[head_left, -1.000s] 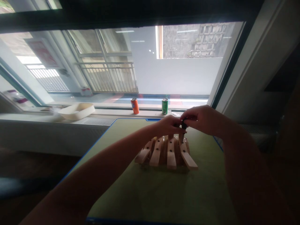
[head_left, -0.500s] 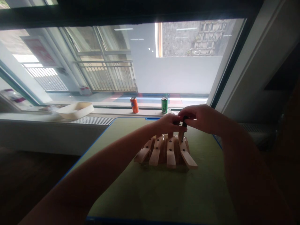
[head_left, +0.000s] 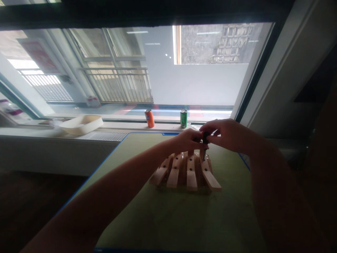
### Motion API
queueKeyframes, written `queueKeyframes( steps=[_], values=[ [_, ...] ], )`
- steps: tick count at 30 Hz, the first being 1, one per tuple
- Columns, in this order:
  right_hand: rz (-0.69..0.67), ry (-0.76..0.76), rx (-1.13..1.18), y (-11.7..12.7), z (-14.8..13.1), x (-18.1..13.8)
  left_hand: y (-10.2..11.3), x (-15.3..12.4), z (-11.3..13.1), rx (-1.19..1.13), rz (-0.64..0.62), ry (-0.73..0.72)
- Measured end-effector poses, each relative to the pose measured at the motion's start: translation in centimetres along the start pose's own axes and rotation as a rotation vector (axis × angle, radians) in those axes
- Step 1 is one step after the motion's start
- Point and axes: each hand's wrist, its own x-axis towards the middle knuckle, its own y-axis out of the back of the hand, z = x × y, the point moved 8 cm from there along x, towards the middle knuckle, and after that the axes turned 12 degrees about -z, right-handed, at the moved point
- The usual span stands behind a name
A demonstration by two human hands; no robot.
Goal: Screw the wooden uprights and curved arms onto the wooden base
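A fan of wooden slats [head_left: 185, 171] with dark screw holes lies on the green table [head_left: 179, 218]. Both hands meet above its far end. My right hand [head_left: 228, 135] is closed around a small dark tool [head_left: 204, 137] whose thin tip points down at the rightmost slat. My left hand [head_left: 185, 140] is closed too, its fingers pinching at the same spot by the tool and resting on the slats' far ends. What the left fingers grip is hidden.
An orange can [head_left: 149, 118] and a green can [head_left: 183, 118] stand on the window sill behind the table. A cream tray [head_left: 81, 124] sits on the sill at the left. The table has a blue edge [head_left: 86, 181].
Both hands stay together over the slats' far end; the right hand's fingers have shifted slightly on the tool. The view has drifted a little.
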Motion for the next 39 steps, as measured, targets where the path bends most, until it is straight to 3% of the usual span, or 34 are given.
queueKeyframes(
  steps=[7, 11, 19, 26, 33, 39],
  values=[
    [0.039, -0.031, 0.006, 0.0, 0.5, 0.1, 0.1, 0.1, -0.1, 0.014, 0.007, 0.066],
    [0.032, -0.039, 0.003, 0.0, 0.7, 0.1, 0.1, 0.2, 0.6, 0.02, 0.034, 0.016],
    [0.142, -0.203, -0.179, 0.3, 1.5, 0.4, -0.2, 0.2, -0.4, 0.004, -0.018, 0.048],
    [0.025, -0.052, -0.091, 0.1, 0.0, 0.0, -0.5, 0.4, 0.0, 0.032, -0.129, 0.055],
    [0.096, -0.178, -0.192, 0.1, 1.2, 0.5, 0.2, 0.3, -0.4, 0.082, 0.022, 0.005],
    [0.029, -0.081, -0.093, 0.2, 0.2, 0.0, -0.3, 0.2, 0.1, 0.084, -0.015, -0.041]
  ],
)
